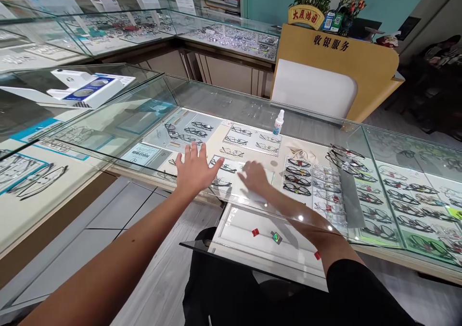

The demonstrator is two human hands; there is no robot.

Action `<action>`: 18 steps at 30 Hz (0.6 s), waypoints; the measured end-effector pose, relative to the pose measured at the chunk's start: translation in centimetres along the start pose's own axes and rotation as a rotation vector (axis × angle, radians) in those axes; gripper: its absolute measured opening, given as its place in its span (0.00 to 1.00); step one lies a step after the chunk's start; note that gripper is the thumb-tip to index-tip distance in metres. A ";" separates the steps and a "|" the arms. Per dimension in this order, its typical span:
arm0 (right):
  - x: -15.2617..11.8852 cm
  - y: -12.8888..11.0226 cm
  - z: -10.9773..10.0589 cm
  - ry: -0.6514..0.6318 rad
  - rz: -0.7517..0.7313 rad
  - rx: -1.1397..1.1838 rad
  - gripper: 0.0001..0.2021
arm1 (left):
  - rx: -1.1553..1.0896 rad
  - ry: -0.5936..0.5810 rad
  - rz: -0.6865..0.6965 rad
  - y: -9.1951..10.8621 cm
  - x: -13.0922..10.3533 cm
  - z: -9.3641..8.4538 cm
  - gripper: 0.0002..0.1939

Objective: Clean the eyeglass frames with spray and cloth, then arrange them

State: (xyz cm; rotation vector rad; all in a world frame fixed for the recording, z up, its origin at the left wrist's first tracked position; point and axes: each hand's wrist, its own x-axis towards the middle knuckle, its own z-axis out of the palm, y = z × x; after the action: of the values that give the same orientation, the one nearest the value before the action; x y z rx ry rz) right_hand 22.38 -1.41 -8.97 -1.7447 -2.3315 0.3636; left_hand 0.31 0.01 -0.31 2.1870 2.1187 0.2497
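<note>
My left hand (197, 169) is spread wide, palm down, over the near edge of the display case. It holds nothing. Beside its thumb lie dark-framed eyeglasses (227, 166) on a white tray (236, 191). Over the right part of that tray is my right hand (255, 176), slightly blurred. Its fingers are bent and the thumb sits apart from them, with no object visible between. Whether either hand touches the tray is unclear. Just behind, a clear-framed pair of eyeglasses (231, 152) rests alone on the case floor.
A white spray bottle (278, 122) stands behind more eyeglass trays (252, 145). A beige cloth (302, 154) lies near rows of glasses (298, 177). Below my arms, a pulled-out drawer (234, 230) holds small red tags (255, 232). Glass edges surround the case; a yellow counter (335, 61) stands beyond.
</note>
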 end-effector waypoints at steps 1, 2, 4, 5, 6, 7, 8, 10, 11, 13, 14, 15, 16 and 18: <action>-1.7 -2.3 0.0 -0.066 -0.059 0.036 0.32 | -0.001 0.004 -0.002 0.0 0.0 0.0 0.51; -3.5 -4.3 0.0 -0.186 -0.141 0.109 0.31 | -0.002 0.005 -0.002 0.1 0.0 0.0 0.51; -7.3 -7.4 -0.6 -0.293 -0.255 0.178 0.31 | -0.003 0.003 -0.002 0.3 0.0 -0.2 0.51; -9.1 -8.4 -1.3 -0.345 -0.286 0.260 0.32 | -0.002 0.000 -0.001 0.4 -0.1 -0.3 0.51; -10.8 -9.2 -2.3 -0.368 -0.276 0.347 0.34 | 0.001 -0.002 -0.003 0.5 -0.1 -0.4 0.52; -12.3 -9.6 -3.5 -0.375 -0.262 0.442 0.35 | 0.005 -0.004 -0.003 0.6 -0.1 -0.6 0.52; -13.6 -9.8 -5.1 -0.362 -0.249 0.531 0.35 | 0.008 0.001 -0.005 0.8 -0.1 -0.7 0.53; -15.3 -9.2 -9.0 -0.294 -0.279 0.622 0.32 | 0.013 0.010 0.004 0.9 -0.1 -0.9 0.53; -15.8 -8.3 -11.2 -0.224 -0.312 0.589 0.30 | 0.020 0.017 0.004 1.0 0.0 -1.0 0.53; -15.9 -5.1 -16.0 -0.021 -0.302 0.370 0.27 | 0.035 0.020 0.014 1.2 0.1 -1.1 0.54; -15.8 -2.7 -18.4 0.072 -0.225 0.230 0.27 | 0.044 0.015 0.014 1.3 0.1 -1.2 0.55; -15.6 0.1 -20.8 0.175 -0.115 0.107 0.27 | 0.056 0.010 0.014 1.4 0.1 -1.2 0.55; -15.4 3.2 -22.9 0.287 0.004 0.005 0.26 | 0.067 0.006 0.011 1.5 0.1 -1.3 0.56; -15.3 9.8 -26.1 0.423 0.181 -0.176 0.25 | 0.083 0.005 0.000 1.7 0.0 -1.5 0.56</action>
State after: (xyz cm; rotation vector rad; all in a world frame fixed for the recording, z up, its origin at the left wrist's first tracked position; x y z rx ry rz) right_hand 43.66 -11.57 12.42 -1.8952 -1.9605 -0.1785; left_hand 1.72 -0.10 1.49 2.2334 2.1694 0.1700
